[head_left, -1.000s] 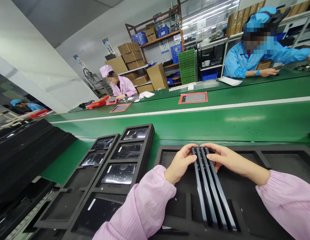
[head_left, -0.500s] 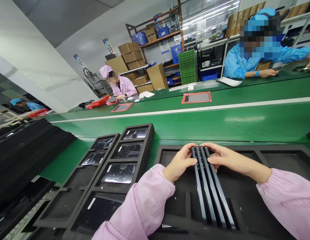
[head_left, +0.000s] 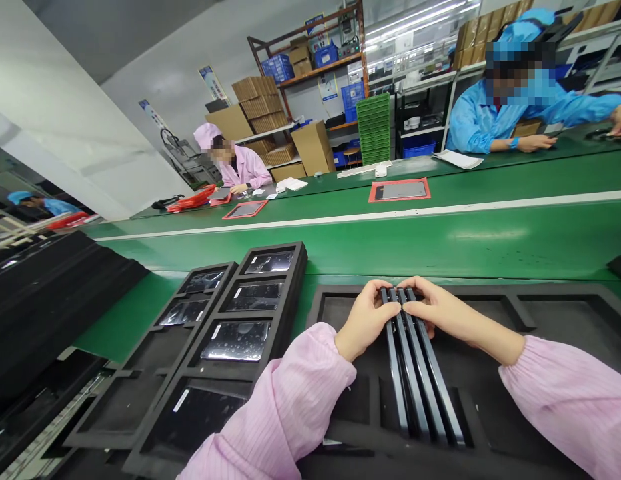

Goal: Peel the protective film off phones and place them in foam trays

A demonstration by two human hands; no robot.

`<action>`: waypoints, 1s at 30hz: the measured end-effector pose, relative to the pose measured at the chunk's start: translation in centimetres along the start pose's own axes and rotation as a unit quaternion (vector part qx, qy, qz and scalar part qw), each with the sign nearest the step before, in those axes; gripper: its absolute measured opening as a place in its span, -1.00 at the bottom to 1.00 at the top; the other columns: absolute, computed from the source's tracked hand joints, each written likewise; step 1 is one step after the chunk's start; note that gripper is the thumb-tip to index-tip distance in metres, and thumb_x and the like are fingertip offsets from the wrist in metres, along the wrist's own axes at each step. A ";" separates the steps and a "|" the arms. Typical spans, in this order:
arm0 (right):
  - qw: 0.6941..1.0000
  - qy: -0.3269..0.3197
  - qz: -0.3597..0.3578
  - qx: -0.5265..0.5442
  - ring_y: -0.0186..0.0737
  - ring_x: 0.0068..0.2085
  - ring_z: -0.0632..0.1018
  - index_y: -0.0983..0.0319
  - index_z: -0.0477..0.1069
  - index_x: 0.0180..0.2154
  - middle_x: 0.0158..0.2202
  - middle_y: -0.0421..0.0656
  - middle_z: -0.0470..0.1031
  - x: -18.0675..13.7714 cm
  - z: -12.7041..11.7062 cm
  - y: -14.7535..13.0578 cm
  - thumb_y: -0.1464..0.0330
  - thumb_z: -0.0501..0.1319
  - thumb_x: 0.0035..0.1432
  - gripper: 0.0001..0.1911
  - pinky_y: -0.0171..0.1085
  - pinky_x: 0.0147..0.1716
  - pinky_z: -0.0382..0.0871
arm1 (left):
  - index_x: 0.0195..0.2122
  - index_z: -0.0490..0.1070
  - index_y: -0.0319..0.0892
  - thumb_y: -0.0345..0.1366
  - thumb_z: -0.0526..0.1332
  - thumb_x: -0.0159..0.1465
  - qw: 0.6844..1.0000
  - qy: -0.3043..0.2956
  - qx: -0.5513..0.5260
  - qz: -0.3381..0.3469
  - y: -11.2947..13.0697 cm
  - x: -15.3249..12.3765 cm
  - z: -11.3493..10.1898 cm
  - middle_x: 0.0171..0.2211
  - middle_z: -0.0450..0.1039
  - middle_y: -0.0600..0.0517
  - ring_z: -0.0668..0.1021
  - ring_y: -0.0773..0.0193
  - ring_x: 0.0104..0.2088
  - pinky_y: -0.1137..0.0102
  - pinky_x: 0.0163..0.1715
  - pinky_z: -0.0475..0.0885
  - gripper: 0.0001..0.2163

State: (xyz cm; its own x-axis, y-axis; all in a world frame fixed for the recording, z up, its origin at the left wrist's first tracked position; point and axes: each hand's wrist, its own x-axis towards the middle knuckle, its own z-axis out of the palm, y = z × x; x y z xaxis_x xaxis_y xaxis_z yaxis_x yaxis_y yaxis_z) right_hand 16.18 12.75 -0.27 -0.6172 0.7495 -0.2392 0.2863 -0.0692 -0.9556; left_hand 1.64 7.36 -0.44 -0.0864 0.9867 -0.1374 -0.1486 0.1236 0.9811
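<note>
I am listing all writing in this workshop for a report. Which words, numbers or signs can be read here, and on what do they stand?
No text can be read for certain.
Wall posters: print too small.
Blue sign high at the back: blurred.
White stickers in the tray: too small.
Dark panels between left hand and right hand: no print shows.

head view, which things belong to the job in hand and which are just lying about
In hand: left hand, right hand, both gripping the row of thin dark panels standing on edge in the black foam tray.
Lying about: stacked black foam trays of glossy screens, red-framed tray on the green conveyor belt, brown cardboard boxes.
</note>
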 end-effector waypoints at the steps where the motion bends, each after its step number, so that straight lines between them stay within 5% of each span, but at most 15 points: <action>1: 1.000 -0.003 -0.001 0.000 -0.45 -0.68 0.31 0.20 0.19 -0.19 -0.53 -0.34 0.28 0.0 0.0 0.0 0.23 0.16 -0.11 -0.60 -0.42 -0.73 0.24 | -0.32 0.27 -0.15 -0.45 0.21 -0.07 1.000 -0.004 0.000 0.002 0.0 0.0 0.0 -0.38 0.33 0.09 0.41 0.27 -0.29 0.37 -0.24 0.29 -0.74; 9: 0.999 -0.040 -0.009 0.008 -0.37 -0.58 0.32 0.22 0.14 -0.12 -0.57 -0.35 0.23 -0.2 -0.3 0.1 0.22 0.20 -0.13 -0.49 -0.40 -0.67 0.26 | -0.26 0.23 -0.14 -0.41 0.26 -0.12 0.998 -0.059 -0.015 0.008 -0.3 -0.1 -0.6 -0.34 0.32 0.08 0.41 0.22 -0.24 0.32 -0.17 0.28 -0.64; 20: 0.985 -0.161 -0.043 0.044 -0.19 -0.24 0.46 0.20 0.08 0.11 -0.19 -0.13 0.36 -0.6 -2.6 1.0 0.18 0.34 -0.10 -0.22 -0.17 -0.19 0.37 | -0.04 0.21 -0.10 -0.36 0.39 -0.14 0.976 -0.214 -0.049 -0.003 -0.3 0.4 -2.5 0.04 0.26 -0.05 0.23 0.03 0.17 0.20 0.15 0.05 -0.39; 30: 0.996 -0.087 -0.017 -0.019 -0.09 -0.15 0.45 0.23 0.10 0.06 -0.13 -0.08 0.37 -0.5 -1.2 0.2 0.26 0.34 -0.15 -0.26 -0.15 -0.18 0.40 | 0.01 0.14 -0.17 -0.36 0.32 -0.13 0.990 -0.113 0.088 0.020 -0.6 0.2 -1.2 -0.02 0.27 -0.09 0.35 0.03 0.03 0.20 0.04 0.22 -0.36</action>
State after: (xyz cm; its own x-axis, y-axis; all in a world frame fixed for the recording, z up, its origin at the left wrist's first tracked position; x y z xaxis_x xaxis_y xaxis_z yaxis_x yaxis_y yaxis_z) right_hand 17.47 13.13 -0.13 -0.7435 0.6258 -0.2357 0.2877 -0.0188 -0.9575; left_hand 0.53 7.34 -1.25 0.1361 0.9872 -0.0834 0.0259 0.0806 0.9964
